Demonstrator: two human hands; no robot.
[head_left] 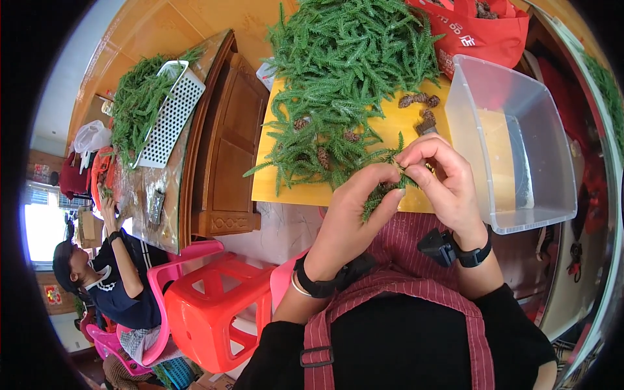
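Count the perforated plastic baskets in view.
2: a white basket on the wooden table at left, and a blue basket at the lower left. Others may be hidden.

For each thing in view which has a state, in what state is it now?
Left hand: closed on green sprig
Right hand: pinching green sprig
Green sprig: held between both hands
Clear tub: upright, lidless
Red bag: open, pinecones inside
Red stool: upright, unoccupied

A bright window (41,237) glows far left of the wooden cabinet (229,140). Right of the cabinet stands a yellow surface (394,123); nearer than the cabinet, a red stool (195,325).
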